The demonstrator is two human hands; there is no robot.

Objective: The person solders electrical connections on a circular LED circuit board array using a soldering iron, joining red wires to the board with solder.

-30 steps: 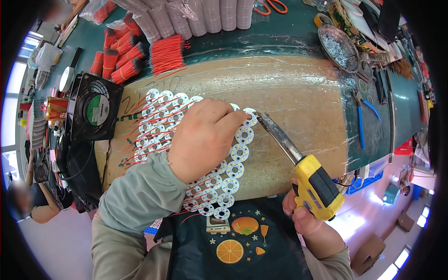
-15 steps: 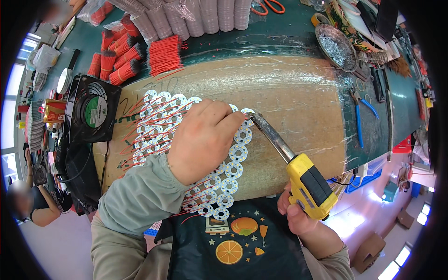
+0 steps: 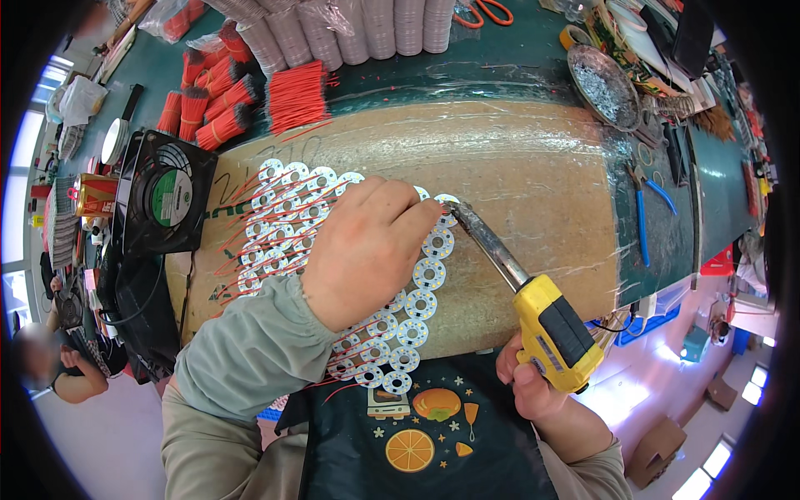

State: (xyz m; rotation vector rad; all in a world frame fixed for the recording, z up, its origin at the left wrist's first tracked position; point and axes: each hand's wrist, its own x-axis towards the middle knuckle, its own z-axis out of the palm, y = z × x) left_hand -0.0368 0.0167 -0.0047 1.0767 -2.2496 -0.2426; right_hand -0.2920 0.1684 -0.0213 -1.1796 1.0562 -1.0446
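- Soldering iron point(image 3: 542, 312): tip shifted left since a second ago, now at the top right disc point(image 3: 447, 198).
- Right hand point(image 3: 533, 385): curled around the iron's yellow handle.
- Left hand point(image 3: 358, 250): narrowed to a pinch on a red wire point(image 3: 442, 210) at that disc.
- White discs point(image 3: 430, 283): in rows on cardboard point(image 3: 542, 167), many with wires, atop the counter point(image 3: 508, 73).

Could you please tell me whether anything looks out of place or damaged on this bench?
Slightly: small red scraps lie scattered on the green bench top beside the flat pile of red wires, looking like stray trimmings. The cardboard also looks worn, with creased clear film across its far side.
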